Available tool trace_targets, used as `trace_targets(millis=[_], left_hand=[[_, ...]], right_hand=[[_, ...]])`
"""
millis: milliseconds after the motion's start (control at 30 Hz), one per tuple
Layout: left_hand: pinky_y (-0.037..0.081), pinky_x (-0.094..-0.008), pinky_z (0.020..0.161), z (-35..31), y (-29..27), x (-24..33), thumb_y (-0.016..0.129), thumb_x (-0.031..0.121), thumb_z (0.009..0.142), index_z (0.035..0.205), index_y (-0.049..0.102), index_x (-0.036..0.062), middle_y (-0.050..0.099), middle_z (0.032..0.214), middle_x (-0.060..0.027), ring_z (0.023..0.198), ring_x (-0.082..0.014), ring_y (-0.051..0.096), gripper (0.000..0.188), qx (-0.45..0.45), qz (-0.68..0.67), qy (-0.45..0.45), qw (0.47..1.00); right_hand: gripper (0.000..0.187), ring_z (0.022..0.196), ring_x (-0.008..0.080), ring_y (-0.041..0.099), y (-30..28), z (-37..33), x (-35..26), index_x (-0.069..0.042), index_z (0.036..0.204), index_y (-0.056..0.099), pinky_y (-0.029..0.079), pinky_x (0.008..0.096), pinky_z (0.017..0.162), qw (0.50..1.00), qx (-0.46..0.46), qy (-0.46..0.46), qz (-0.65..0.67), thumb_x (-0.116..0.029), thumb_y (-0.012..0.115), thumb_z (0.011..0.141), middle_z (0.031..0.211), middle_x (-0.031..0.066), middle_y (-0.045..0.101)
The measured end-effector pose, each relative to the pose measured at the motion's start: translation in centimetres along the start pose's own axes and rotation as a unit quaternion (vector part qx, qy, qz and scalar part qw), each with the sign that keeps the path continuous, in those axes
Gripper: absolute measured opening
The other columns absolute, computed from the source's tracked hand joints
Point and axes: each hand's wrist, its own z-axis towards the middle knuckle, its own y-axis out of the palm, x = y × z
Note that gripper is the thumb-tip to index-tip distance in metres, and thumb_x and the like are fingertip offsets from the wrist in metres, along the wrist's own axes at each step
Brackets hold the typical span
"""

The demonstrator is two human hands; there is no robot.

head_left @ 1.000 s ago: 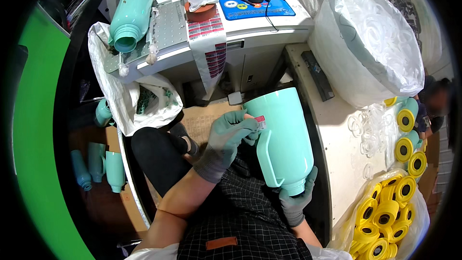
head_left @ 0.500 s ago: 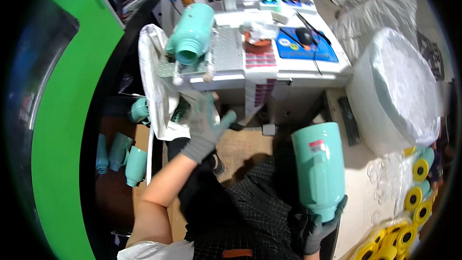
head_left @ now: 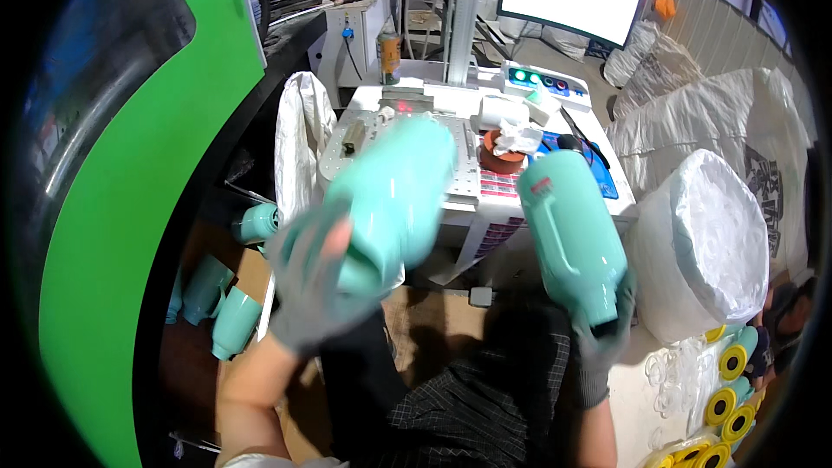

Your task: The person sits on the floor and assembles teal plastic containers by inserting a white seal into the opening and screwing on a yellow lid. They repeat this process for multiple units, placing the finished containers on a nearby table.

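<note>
A mint-green thermos jug shell (head_left: 400, 186), blurred by motion, is lifted in front of the perforated metal plate (head_left: 468, 165). My left hand (head_left: 316, 286), in a grey glove, is closed around its lower, open-necked end. To the right, a second mint-green jug shell (head_left: 572, 230) stands neck down, with a handle along its side and a small red label near its upper end. My right hand (head_left: 604, 338), gloved too, grips this one by the narrow neck. Part of the palm is hidden behind the jug.
The plate belongs to a white bench machine with a lit control box (head_left: 546, 80), a reddish-brown roll (head_left: 501, 156) and a hanging label strip (head_left: 494, 234). More jug shells (head_left: 236, 322) lie in a box at left. A lined white bin (head_left: 706, 251) and yellow-ringed parts (head_left: 719, 406) are at right.
My left hand has come up and taken the jug off the metal plate, bringing it nearer. The right jug has risen with my right hand. The view has tilted up, showing a monitor.
</note>
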Motion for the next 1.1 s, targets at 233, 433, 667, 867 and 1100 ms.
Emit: trace_targets(millis=[233,433,667,867,1100], left_hand=[[0.056,-0.0422,0.093,-10.9,-3.5,8.4,0.096,0.037,0.072,0.143,0.046,0.0009,0.06,0.126,-0.0169,0.111,-0.0316,0.067,0.094,-0.147,-0.378,-0.286,0.868],[0.046,-0.0423,0.109,-13.6,-2.6,8.0,0.094,0.03,0.073,0.149,0.039,-0.0011,0.062,0.128,-0.0142,0.117,-0.0246,0.063,0.098,-0.238,-0.462,-0.408,0.751],[0.046,-0.0453,0.107,-11.8,-2.2,7.5,0.095,0.034,0.07,0.143,0.048,-0.0014,0.061,0.132,-0.0175,0.122,-0.0326,0.06,0.093,-0.244,-0.456,-0.302,0.801],[0.048,-0.0492,0.101,-12.1,-2.0,7.7,0.089,0.028,0.077,0.136,0.052,0.0,0.06,0.129,-0.0174,0.114,-0.0349,0.061,0.075,-0.24,-0.482,-0.28,0.795],[0.045,-0.037,0.101,-12.7,-1.1,6.4,0.081,0.028,0.069,0.145,0.046,-0.0016,0.055,0.126,-0.0108,0.114,-0.0227,0.056,0.089,-0.315,-0.495,-0.396,0.707]], right_hand=[[0.094,0.107,0.0376,0.072,20.6,7.2,-6.0,-0.023,0.157,0.044,0.062,0.0429,0.079,0.955,-0.166,-0.191,-0.158,-0.046,0.087,0.077,0.16,0.0246,0.039],[0.084,0.088,0.0343,0.075,34.3,9.8,-6.7,-0.036,0.159,0.038,0.062,0.0427,0.069,0.924,-0.205,-0.196,-0.258,-0.051,0.076,0.085,0.164,0.023,0.034],[0.081,0.085,0.0351,0.074,36.6,11.6,-5.8,-0.04,0.157,0.038,0.061,0.0444,0.065,0.92,-0.194,-0.166,-0.296,-0.041,0.075,0.086,0.168,0.0224,0.024],[0.081,0.119,0.0388,0.06,30.9,6.1,-6.5,-0.015,0.157,0.039,0.053,0.0485,0.087,0.922,-0.213,-0.183,-0.268,-0.042,0.071,0.088,0.158,0.0278,0.035],[0.068,0.129,0.0423,0.055,5.0,-4.4,0.7,-0.008,0.146,0.051,0.048,0.0504,0.106,0.968,-0.128,-0.075,-0.2,-0.036,0.075,0.089,0.146,0.0238,0.051]])
